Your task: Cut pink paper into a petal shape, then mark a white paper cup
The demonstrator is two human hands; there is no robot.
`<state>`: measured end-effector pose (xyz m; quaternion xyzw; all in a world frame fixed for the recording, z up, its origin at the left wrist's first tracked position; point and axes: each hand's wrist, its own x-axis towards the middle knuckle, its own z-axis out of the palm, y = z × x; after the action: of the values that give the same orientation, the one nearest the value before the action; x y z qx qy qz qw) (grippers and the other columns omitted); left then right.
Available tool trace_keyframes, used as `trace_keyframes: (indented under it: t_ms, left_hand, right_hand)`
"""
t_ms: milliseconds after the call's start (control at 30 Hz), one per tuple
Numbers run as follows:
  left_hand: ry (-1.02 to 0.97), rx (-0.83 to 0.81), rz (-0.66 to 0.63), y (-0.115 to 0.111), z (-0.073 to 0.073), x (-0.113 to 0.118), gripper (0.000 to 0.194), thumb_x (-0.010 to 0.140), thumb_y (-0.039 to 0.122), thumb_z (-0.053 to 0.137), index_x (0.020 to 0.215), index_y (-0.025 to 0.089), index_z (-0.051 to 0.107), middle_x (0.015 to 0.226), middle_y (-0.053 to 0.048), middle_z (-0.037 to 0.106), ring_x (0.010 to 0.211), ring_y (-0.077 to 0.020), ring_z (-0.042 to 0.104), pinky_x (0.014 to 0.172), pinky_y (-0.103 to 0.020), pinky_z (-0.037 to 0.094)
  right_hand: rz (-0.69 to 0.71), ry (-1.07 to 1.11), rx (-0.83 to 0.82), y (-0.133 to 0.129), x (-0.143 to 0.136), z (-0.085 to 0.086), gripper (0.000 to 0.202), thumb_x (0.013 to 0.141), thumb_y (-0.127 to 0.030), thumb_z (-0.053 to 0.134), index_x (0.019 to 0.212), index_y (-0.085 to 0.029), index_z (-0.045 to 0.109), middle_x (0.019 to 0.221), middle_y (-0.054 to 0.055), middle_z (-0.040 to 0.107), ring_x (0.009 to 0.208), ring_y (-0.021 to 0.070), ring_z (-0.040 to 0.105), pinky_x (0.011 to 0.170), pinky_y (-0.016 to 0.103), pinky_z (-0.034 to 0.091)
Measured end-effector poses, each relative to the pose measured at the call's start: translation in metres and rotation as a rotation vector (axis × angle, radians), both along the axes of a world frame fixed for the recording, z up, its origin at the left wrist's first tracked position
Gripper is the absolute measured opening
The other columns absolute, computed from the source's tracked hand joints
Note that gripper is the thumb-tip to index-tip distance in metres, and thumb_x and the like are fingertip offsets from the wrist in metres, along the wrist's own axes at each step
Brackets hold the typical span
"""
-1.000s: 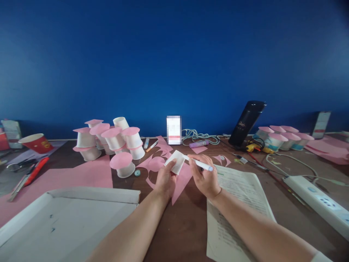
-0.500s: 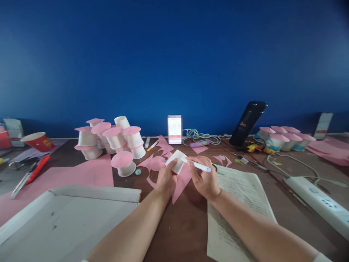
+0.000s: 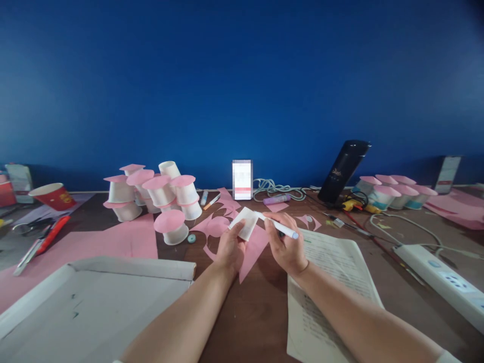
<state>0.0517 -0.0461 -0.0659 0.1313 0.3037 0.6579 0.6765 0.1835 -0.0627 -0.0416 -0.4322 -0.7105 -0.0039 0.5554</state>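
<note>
My left hand (image 3: 230,252) is closed on a small white paper piece (image 3: 247,225), its thumb lying across the near side. Whether this piece is flat or a cup seen from the side, I cannot tell. A white marker (image 3: 282,228) with a pale blue end is gripped in my right hand (image 3: 290,247); its tip points left, close to the piece's right edge. Under both hands lie pink paper scraps (image 3: 254,247) with curved cut-outs. White paper cups topped with pink discs (image 3: 169,220) stand stacked to the left.
A shallow white box lid (image 3: 124,307) lies front left, near a red-handled cutter (image 3: 53,236) and a red cup (image 3: 56,196). Printed sheets (image 3: 333,272), a power strip (image 3: 446,277) and cables are on the right. A black bottle (image 3: 344,171) and a phone (image 3: 242,180) stand behind.
My right hand has drawn slightly right and down with the marker, taking its tip from over the white piece to its edge. The left hand is nearly still.
</note>
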Motion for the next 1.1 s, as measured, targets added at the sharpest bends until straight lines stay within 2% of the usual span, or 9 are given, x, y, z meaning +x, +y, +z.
trace_keyframes:
  t_ms: [233,567,867,1100]
  left_hand:
    - [-0.012,0.005,0.015,-0.001,0.007,-0.001,0.017,0.075,0.011,0.067,0.092,0.012,0.067,0.101,-0.011,0.072,0.101,-0.0216,0.066,0.092,-0.028,0.05]
    - [0.029,0.106,-0.019,-0.002,0.003,0.0,0.02,0.072,0.012,0.071,0.092,0.009,0.068,0.094,-0.01,0.073,0.1,-0.0226,0.066,0.097,-0.032,0.046]
    - [0.051,0.065,-0.017,-0.007,0.01,0.002,0.018,0.07,0.01,0.072,0.088,0.009,0.068,0.086,-0.009,0.073,0.084,-0.019,0.068,0.088,-0.03,0.05]
    - [0.047,0.061,-0.018,-0.006,0.009,0.001,0.017,0.071,0.009,0.071,0.088,0.01,0.068,0.088,-0.009,0.073,0.086,-0.0187,0.068,0.088,-0.029,0.051]
  right_hand:
    - [0.006,0.03,-0.004,0.001,0.0,-0.001,0.015,0.092,-0.026,0.051,0.102,-0.022,0.061,0.095,0.006,0.068,0.091,0.0208,0.063,0.084,0.037,0.047]
    - [0.02,-0.055,0.027,-0.002,-0.001,-0.001,0.014,0.091,-0.024,0.052,0.1,-0.023,0.062,0.091,0.004,0.071,0.086,0.0198,0.065,0.084,0.037,0.045]
    - [0.034,-0.076,0.032,-0.001,-0.001,-0.001,0.012,0.09,-0.022,0.053,0.098,-0.022,0.062,0.087,0.003,0.071,0.083,0.0192,0.064,0.084,0.037,0.044]
    - [0.027,-0.084,0.023,-0.001,-0.001,-0.001,0.012,0.09,-0.023,0.053,0.098,-0.022,0.062,0.088,0.003,0.071,0.084,0.0188,0.064,0.085,0.037,0.043]
